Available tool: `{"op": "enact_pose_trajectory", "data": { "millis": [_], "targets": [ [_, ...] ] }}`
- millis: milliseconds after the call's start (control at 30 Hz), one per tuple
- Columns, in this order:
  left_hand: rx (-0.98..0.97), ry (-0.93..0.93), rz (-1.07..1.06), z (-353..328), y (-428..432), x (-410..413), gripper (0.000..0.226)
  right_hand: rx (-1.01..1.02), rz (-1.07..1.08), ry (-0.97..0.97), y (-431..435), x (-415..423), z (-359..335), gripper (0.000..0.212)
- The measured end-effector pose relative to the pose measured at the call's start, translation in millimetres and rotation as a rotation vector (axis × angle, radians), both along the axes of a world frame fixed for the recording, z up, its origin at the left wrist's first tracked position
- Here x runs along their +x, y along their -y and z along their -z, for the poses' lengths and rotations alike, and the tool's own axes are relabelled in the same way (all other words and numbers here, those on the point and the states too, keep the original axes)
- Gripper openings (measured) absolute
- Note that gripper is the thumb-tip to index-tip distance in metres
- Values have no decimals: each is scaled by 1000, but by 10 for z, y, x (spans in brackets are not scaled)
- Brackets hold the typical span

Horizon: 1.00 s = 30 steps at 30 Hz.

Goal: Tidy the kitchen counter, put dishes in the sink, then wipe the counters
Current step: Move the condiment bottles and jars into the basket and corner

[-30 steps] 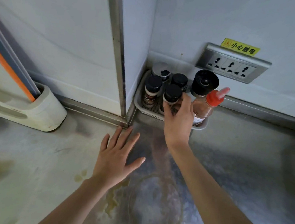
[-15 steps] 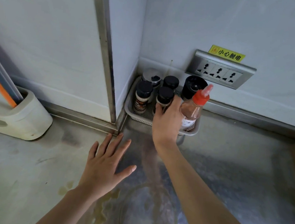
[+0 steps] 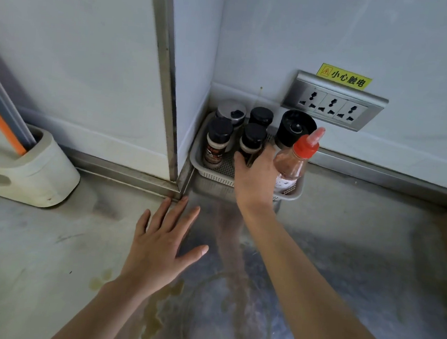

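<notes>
The left hand (image 3: 156, 247) lies flat on the stained steel tabletop (image 3: 345, 247), its grip apart with fingers spread and holding nothing. Beyond it, the right hand (image 3: 256, 180) reaches into the perforated tray (image 3: 211, 175) in the corner, its grip clamped around the front black-capped spice jar (image 3: 252, 139), just beside the red-capped sauce bottle (image 3: 291, 164). More jars stand behind, below the wall socket panel (image 3: 333, 104).
</notes>
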<state>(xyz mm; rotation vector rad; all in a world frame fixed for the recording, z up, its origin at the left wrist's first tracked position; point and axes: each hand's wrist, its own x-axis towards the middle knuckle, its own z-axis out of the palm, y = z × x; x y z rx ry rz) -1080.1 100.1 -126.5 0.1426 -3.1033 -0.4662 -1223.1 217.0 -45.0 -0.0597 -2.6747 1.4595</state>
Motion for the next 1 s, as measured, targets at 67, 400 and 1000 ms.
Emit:
{"op": "enact_pose_trajectory", "data": {
  "millis": [67,400,1000],
  "targets": [
    [-10,2,6,-9,-3,-4,74,-34,-54,-7,-58,164,-24,49],
    [-35,42,18,-23,-3,-9,72,304,-260,-161,329,37,-218,51],
    [40,63,9,-49,7,9,82,153,-58,-344,-142,190,-30,38]
  ]
}}
